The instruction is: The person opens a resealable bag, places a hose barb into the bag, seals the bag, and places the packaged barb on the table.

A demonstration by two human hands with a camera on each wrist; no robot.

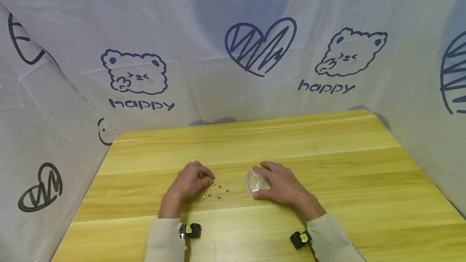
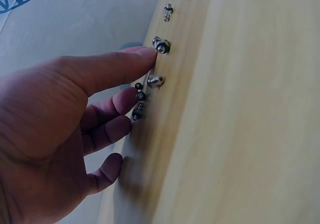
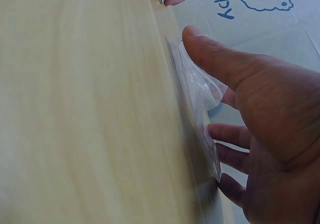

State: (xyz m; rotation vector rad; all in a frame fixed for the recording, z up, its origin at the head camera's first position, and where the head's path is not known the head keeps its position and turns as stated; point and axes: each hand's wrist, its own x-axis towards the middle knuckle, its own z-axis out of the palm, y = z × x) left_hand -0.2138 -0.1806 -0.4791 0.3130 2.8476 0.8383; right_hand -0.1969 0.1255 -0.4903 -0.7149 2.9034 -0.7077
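Observation:
Several small shiny metal pieces with dark rings, a bit like tiny screws (image 1: 219, 197), lie scattered on the wooden table. My left hand (image 1: 191, 180) is at their far left edge, fingers bent and thumb near the index fingertip. In the left wrist view, its thumb tip is right at one metal piece (image 2: 162, 45), while other pieces lie by the fingertips. My right hand (image 1: 283, 183) grips a clear plastic bag (image 1: 255, 182), with the thumb on the near side and fingers on the far side. The bag (image 3: 192, 83) bulges up from the tabletop.
The wooden table (image 1: 291, 140) has a light, streaky grain. Behind it and at the sides hangs a white cloth (image 1: 204, 88) printed with hearts and bears. Each wrist wears a small black camera (image 1: 195, 230) beside a beige sleeve (image 1: 165, 239).

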